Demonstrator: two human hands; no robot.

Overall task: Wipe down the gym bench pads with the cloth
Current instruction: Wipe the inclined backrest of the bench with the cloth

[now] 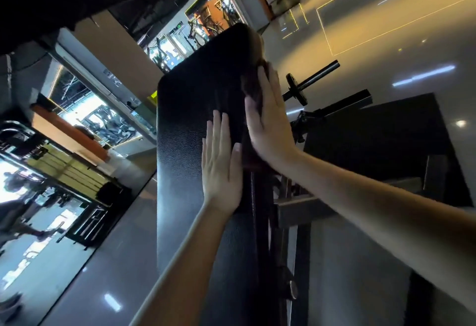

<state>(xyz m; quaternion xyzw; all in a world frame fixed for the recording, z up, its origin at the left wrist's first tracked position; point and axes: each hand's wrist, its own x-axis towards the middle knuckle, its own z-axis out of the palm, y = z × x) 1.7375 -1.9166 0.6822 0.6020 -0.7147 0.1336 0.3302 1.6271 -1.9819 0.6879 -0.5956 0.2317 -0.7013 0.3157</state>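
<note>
Nearest, two bare forearms reach up onto the long black textured vinyl bench pad (190, 109), which runs away from the viewer. The left hand (221, 160) lies flat on the pad's top surface close to its right edge, fingers straight and together, gripping nothing. Just beside it, at that right edge, the right hand (269, 124) is also spread flat with straight fingers, its palm pressing the dark reddish-brown cloth (253, 88) against the side of the pad. The cloth shows under and beyond the fingertips and trails along the edge toward the pad's far rounded corner. Below the pad's right side sits a grey metal frame (296, 207). Beyond the right hand, a small black weight plate on a dark bar (297, 88) sticks out, with a black rubber floor mat (386, 132) to the right of the pad. Farther off lies a glossy pale floor (386, 29), and left of the pad, bright mirrored wall panels (103, 119).
</note>
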